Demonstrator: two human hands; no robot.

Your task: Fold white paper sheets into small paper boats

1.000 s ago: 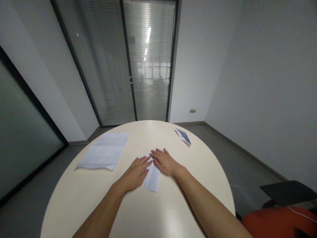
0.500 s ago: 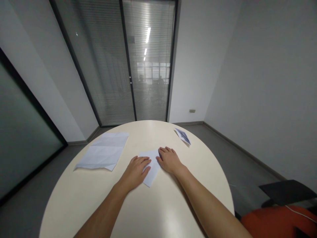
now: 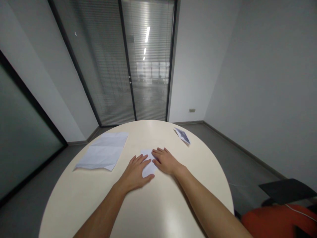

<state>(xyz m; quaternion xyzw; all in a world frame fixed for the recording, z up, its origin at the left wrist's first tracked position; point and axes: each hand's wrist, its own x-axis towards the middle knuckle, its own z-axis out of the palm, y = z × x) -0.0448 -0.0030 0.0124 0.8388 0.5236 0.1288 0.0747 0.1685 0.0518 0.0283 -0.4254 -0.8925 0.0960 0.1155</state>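
Note:
A small white sheet of paper [image 3: 148, 170] lies on the round table between my hands, its sides partly covered by them. My left hand [image 3: 135, 172] rests flat over the paper's left side, fingers spread and thumb stretched out near its lower edge. Over the right side lies my right hand [image 3: 167, 162], palm down with the fingers extended. Neither hand grips the sheet. Whether the paper is folded under my fingers is hard to make out.
On the left of the cream round table [image 3: 158, 205] lies a larger creased white sheet [image 3: 102, 150]. A folded printed paper [image 3: 182, 136] sits near the far right edge. An orange-red chair [image 3: 269, 219] with a black part stands at lower right.
My right hand has slid left over the paper, and my left thumb has spread downward. Less of the paper shows, and its pointed lower corner is no longer visible.

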